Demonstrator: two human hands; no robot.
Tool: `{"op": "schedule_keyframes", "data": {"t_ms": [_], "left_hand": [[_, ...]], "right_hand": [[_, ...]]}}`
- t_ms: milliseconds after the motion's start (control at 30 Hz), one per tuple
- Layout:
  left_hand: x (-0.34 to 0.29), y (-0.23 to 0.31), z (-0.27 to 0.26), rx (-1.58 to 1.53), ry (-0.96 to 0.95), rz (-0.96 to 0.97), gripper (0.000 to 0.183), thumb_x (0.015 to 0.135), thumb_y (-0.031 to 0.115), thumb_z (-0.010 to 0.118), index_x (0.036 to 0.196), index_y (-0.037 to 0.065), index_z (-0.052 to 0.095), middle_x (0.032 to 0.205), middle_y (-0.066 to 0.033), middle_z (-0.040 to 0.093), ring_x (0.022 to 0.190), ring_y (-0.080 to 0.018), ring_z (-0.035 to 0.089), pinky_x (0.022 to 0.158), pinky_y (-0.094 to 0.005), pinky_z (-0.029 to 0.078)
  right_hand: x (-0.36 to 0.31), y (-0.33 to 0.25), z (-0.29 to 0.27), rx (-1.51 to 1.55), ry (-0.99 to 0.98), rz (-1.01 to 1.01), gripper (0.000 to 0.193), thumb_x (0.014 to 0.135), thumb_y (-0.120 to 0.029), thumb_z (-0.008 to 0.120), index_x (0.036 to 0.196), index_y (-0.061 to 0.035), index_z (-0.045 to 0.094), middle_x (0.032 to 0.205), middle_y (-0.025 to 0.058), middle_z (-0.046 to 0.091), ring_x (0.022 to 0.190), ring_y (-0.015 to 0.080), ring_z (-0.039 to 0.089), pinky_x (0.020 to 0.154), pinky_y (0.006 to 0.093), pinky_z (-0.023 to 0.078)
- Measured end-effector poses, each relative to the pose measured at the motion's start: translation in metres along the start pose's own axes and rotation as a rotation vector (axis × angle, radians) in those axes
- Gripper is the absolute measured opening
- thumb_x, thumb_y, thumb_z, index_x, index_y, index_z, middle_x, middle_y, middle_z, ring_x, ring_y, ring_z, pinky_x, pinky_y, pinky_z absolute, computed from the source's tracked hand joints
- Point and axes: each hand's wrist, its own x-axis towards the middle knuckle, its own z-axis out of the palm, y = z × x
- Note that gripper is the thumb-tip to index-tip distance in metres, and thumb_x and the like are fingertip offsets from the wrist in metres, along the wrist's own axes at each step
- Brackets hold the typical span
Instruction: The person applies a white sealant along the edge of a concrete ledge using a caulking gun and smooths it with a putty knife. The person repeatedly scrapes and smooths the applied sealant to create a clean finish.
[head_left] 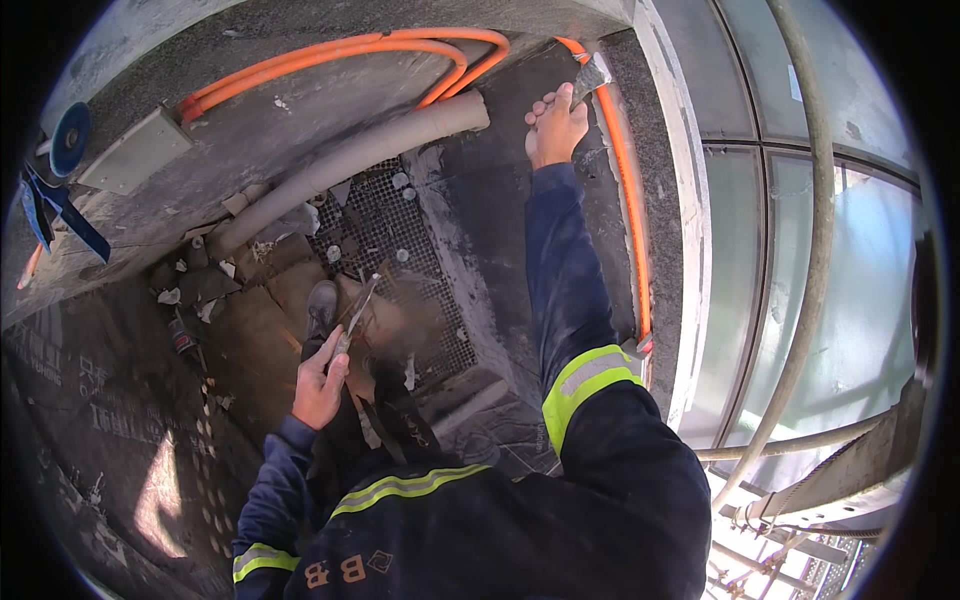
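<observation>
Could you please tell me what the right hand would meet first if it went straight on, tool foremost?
Most likely the orange tube, which the flat-bladed tool in the right hand overlaps in this view; depth is unclear, so the tool could instead pass in front of it.

Building site, seemingly. Orange conduit point(633, 215) on rough grey walls point(290, 115), rubble point(205, 285) on floor, loose pipe point(360, 165), scaffold-like pole point(818, 200) by glass panels point(860, 300), reflective-striped jacket point(630, 500).
</observation>
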Motion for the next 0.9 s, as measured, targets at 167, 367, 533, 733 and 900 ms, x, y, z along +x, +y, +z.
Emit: {"op": "schedule_keyframes", "data": {"t_ms": [167, 367, 533, 733, 900], "left_hand": [[0.008, 0.010, 0.007, 0.048, -0.010, 0.034, 0.054, 0.103, 0.028, 0.055, 0.146, -0.004, 0.045, 0.076, -0.0008, 0.051, 0.068, -0.0086, 0.045, 0.065, -0.0247, 0.043], [0.009, 0.004, 0.005, 0.009, 0.008, 0.017, 0.055, 0.104, 0.029, 0.055, 0.146, -0.005, 0.045, 0.077, -0.0007, 0.053, 0.069, -0.0087, 0.046, 0.065, -0.0246, 0.043], [0.004, 0.002, 0.004, -0.004, 0.009, -0.013, 0.055, 0.104, 0.029, 0.054, 0.146, -0.005, 0.044, 0.076, 0.0004, 0.052, 0.068, -0.0080, 0.045, 0.064, -0.0242, 0.042], [0.005, -0.005, 0.006, -0.001, -0.004, -0.004, 0.055, 0.104, 0.028, 0.053, 0.147, -0.005, 0.044, 0.076, 0.0025, 0.049, 0.067, -0.0065, 0.043, 0.062, -0.0231, 0.040], [0.004, 0.004, 0.008, -0.026, 0.002, -0.030, 0.054, 0.104, 0.026, 0.053, 0.147, -0.005, 0.043, 0.076, 0.0025, 0.049, 0.067, -0.0064, 0.042, 0.063, -0.0226, 0.040]], "right_hand": [[-0.010, -0.012, -0.020, -0.117, 0.063, 0.086, 0.023, 0.104, -0.024, 0.051, 0.098, -0.0029, 0.047, 0.079, 0.0091, 0.056, 0.053, 0.0153, 0.053, 0.042, 0.0316, 0.041], [0.002, -0.025, -0.050, -0.584, -0.005, 0.054, 0.027, 0.102, -0.024, 0.055, 0.097, 0.0021, 0.058, 0.081, 0.0092, 0.063, 0.053, 0.0110, 0.055, 0.042, 0.0267, 0.042], [0.027, -0.034, -0.064, -0.739, -0.058, 0.034, 0.029, 0.098, -0.025, 0.061, 0.096, 0.0034, 0.064, 0.079, 0.0075, 0.066, 0.051, 0.0087, 0.055, 0.041, 0.0245, 0.041], [0.041, -0.031, -0.051, -0.876, -0.100, -0.120, 0.030, 0.094, -0.025, 0.067, 0.080, 0.0023, 0.065, 0.068, 0.0062, 0.065, 0.053, 0.0113, 0.060, 0.047, 0.0289, 0.046], [0.025, -0.024, -0.056, -0.904, -0.144, -0.166, 0.034, 0.096, -0.028, 0.065, 0.079, 0.0015, 0.063, 0.068, 0.0067, 0.065, 0.054, 0.0126, 0.060, 0.050, 0.0303, 0.047]]}}
